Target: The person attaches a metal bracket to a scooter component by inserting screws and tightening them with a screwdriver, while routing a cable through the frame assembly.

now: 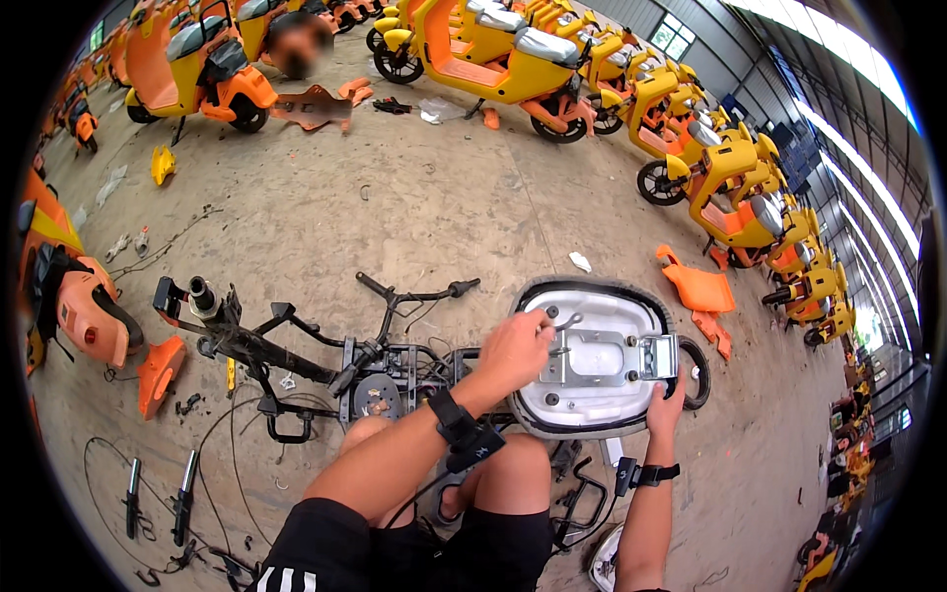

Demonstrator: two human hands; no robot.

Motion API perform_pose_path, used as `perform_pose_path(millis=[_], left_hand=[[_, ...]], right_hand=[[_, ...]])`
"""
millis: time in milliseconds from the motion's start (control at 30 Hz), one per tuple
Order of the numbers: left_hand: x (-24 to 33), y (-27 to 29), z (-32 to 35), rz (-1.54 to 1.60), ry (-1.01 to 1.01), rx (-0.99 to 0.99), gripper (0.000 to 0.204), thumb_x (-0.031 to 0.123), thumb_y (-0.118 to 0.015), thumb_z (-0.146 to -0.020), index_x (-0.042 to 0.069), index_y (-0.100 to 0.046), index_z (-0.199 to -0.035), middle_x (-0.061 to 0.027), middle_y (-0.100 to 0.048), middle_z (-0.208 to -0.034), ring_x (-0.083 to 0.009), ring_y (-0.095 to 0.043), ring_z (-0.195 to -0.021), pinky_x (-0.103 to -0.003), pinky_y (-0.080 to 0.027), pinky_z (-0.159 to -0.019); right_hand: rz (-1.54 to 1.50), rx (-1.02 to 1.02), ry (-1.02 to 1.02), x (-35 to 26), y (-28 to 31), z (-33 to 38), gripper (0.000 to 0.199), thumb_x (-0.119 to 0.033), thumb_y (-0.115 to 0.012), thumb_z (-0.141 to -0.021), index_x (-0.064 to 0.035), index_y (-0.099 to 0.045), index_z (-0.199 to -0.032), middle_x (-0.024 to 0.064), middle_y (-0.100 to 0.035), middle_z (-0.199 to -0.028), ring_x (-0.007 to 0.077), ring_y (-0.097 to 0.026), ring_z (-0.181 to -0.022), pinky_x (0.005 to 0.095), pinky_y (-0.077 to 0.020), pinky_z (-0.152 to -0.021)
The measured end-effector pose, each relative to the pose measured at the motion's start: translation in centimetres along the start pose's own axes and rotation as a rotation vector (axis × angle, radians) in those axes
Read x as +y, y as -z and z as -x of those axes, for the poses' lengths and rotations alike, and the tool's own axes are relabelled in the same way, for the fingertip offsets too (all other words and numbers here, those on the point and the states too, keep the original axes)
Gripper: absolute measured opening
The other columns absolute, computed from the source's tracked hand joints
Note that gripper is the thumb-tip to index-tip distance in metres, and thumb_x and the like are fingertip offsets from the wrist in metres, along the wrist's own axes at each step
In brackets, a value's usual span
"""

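Observation:
An upturned scooter seat (592, 419) lies in front of me, its white underside up and its dark padded rim around it. My left hand (515, 350) is closed over the seat's left part, fingertips pinched beside a slim metal piece (568, 322) that I cannot identify. A metal plate (559, 369) is fixed to the underside, and a shiny hinge bracket (656, 357) stands at its right end. My right hand (667, 403) grips the seat's right edge just below that bracket. Left of the seat lies a stripped black scooter frame (321, 370), partly behind my left forearm.
A wheel (697, 375) shows behind the seat's right side. Orange body panels (696, 284) lie beyond it. Shock absorbers (184, 496) and loose cables are at the lower left. Rows of yellow and orange scooters (483, 59) stand across the back and right.

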State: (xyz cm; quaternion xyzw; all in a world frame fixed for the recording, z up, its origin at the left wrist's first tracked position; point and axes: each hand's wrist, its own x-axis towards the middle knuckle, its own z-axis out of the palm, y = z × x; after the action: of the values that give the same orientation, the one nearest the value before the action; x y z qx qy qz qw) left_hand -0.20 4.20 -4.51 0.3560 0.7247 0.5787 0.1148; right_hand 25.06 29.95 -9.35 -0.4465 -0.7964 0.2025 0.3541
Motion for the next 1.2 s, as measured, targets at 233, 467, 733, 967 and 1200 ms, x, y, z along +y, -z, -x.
perform_pose_path(millis=[233,467,733,967,1200], left_hand=[[-0.3,2.7,-2.2,-0.388,0.020,-0.152,0.037,0.039,-0.073,-0.078,0.003,-0.070,-0.073,-0.0187,-0.067,-0.074,-0.0367,-0.066,-0.074,-0.045,-0.052,-0.067],[-0.6,2.1,-3.3,-0.545,-0.044,-0.089,0.043,0.045,-0.075,-0.074,0.002,-0.070,-0.072,-0.0186,-0.067,-0.072,-0.0369,-0.066,-0.073,-0.045,-0.053,-0.066],[0.1,1.4,-2.0,-0.544,-0.044,-0.146,0.046,0.041,-0.073,-0.079,-0.005,-0.066,-0.082,-0.0211,-0.067,-0.074,-0.0353,-0.067,-0.069,-0.046,-0.052,-0.063],[2.2,0.8,1.6,0.047,0.280,-0.373,0.048,0.012,-0.064,-0.088,-0.005,-0.037,-0.124,-0.0138,-0.063,-0.063,-0.0222,-0.062,-0.045,-0.035,-0.049,-0.044],[0.6,0.6,1.2,0.377,0.354,-0.423,0.035,0.003,-0.061,-0.089,-0.010,-0.045,-0.117,-0.0145,-0.064,-0.066,-0.0211,-0.064,-0.048,-0.033,-0.051,-0.044]], right_hand=[[0.032,0.020,0.035,-0.8,0.3,0.4,0.060,-0.009,-0.056,-0.087,-0.0020,-0.036,-0.143,0.0243,-0.043,-0.139,0.0376,-0.042,-0.129,0.0412,-0.0316,-0.109],[0.012,-0.007,0.007,-1.2,0.3,0.5,0.060,-0.007,-0.055,-0.087,-0.0020,-0.036,-0.143,0.0249,-0.043,-0.139,0.0382,-0.042,-0.129,0.0421,-0.0315,-0.109],[0.022,0.007,-0.005,-1.0,0.3,0.5,0.060,-0.006,-0.056,-0.087,-0.0039,-0.036,-0.143,0.0239,-0.043,-0.139,0.0380,-0.042,-0.129,0.0419,-0.0314,-0.109],[0.033,0.033,0.019,-0.8,0.2,0.5,0.060,-0.003,-0.056,-0.086,-0.0017,-0.037,-0.143,0.0229,-0.046,-0.139,0.0348,-0.045,-0.129,0.0399,-0.0322,-0.109],[-0.015,-0.014,-0.005,0.1,0.3,-0.4,0.060,-0.003,-0.057,-0.085,-0.0029,-0.039,-0.142,0.0228,-0.045,-0.140,0.0367,-0.043,-0.129,0.0406,-0.0315,-0.109]])
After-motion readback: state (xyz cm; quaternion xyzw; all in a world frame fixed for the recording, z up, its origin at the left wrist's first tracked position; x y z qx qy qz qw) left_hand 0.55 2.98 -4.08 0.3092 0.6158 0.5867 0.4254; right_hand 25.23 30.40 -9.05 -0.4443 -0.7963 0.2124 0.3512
